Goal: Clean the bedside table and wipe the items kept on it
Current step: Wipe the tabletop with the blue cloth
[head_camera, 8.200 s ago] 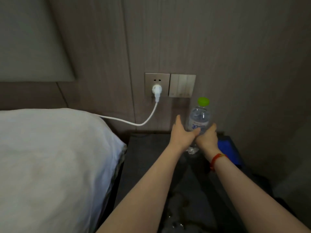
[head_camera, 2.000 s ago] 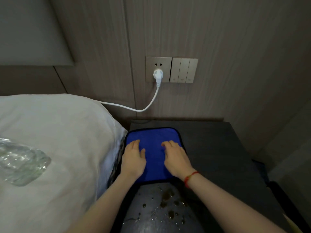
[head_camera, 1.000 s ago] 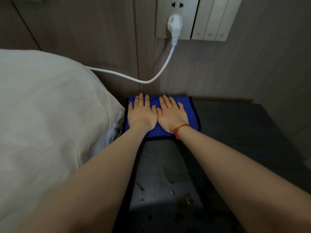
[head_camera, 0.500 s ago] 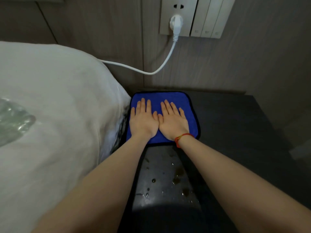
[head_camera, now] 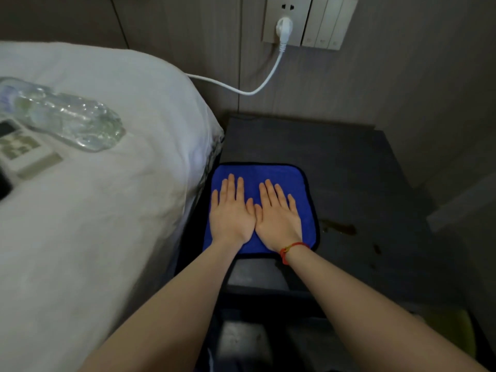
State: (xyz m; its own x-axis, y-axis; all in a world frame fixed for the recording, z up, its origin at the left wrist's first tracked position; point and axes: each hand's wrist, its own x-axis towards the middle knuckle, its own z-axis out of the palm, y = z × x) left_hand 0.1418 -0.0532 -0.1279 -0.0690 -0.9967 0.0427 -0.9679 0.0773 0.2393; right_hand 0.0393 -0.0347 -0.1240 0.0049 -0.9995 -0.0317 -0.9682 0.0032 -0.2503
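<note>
We keep both palms flat, left hand [head_camera: 230,213] and right hand [head_camera: 277,214] with fingers straight, pressing the blue cloth [head_camera: 271,174] on the tabletop [head_camera: 349,162]. Sweep next toward the brown stain [head_camera: 339,229], right of our fingers. The bottle [head_camera: 67,116] on the bed [head_camera: 107,197] is cut off; the tabletop's near edge is too dim to read.

The square blue microfibre cloth with black edging [head_camera: 279,181], pressed flat under the left hand [head_camera: 231,214] and the right hand [head_camera: 277,217], has slid from the back edge of the dark bedside table [head_camera: 349,167] toward its front edge, along the left side. The droplets that lay nearer the front are gone (a brownish wet smear [head_camera: 339,229] shows right of the cloth). The clear plastic water bottle [head_camera: 67,118] now lies on the white bedding [head_camera: 94,210].
</note>
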